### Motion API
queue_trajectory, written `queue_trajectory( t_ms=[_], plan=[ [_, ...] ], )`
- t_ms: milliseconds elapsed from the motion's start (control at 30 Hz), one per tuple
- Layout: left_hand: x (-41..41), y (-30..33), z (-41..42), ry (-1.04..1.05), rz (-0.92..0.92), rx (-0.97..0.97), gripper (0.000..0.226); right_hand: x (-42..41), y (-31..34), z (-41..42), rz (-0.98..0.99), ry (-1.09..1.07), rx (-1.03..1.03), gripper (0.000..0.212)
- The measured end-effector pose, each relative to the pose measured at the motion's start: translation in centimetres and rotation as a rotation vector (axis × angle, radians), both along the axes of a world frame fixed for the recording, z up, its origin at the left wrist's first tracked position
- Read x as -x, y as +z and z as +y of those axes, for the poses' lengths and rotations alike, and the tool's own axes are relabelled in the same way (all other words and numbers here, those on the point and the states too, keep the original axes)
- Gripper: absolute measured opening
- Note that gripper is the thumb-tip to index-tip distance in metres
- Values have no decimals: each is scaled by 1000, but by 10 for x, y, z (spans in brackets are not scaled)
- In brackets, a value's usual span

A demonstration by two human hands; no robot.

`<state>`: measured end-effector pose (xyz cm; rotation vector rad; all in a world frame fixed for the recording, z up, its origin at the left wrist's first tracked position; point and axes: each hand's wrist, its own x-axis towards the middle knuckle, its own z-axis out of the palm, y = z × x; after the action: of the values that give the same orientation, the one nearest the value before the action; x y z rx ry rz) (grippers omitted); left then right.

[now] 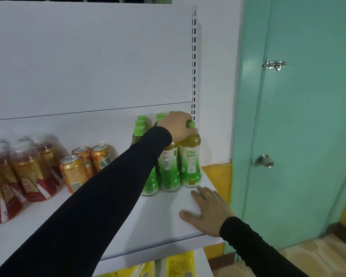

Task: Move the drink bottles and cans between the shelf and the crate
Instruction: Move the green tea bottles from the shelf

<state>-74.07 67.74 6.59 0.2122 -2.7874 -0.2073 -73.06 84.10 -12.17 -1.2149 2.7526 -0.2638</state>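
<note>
Single head-worn wide-angle view, close, looking forward and down onto white shelf (108, 226); teal door (308, 126) right of shelf, at frame edge.

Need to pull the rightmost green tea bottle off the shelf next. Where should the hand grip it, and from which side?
Grip the rightmost green tea bottle at its neck under the green cap, coming from above, as the left hand does now. It stands upright and packed against its neighbour, so the body's left side is blocked; only the top, front and right are free.
</note>
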Motion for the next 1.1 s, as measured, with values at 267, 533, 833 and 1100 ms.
queue_trajectory(
  t_ms=[267, 533, 833, 1100],
  plan=[
    [-5, -2, 2, 2, 111, -84, 44, 1, 1, 1, -3, -16, 60, 88],
    [-43, 16, 5, -26, 325, -183, 35, 5, -2, 7, -180, -346, 966, 39],
    [-89, 5, -9, 9, 453, -414, 32, -10, 18, -14, -499, -8, 1131, 64],
    [-131, -35, -41, -87, 504, -1046, 66, -31, 21, -30, -798, 225, 1164, 42]
  ],
)
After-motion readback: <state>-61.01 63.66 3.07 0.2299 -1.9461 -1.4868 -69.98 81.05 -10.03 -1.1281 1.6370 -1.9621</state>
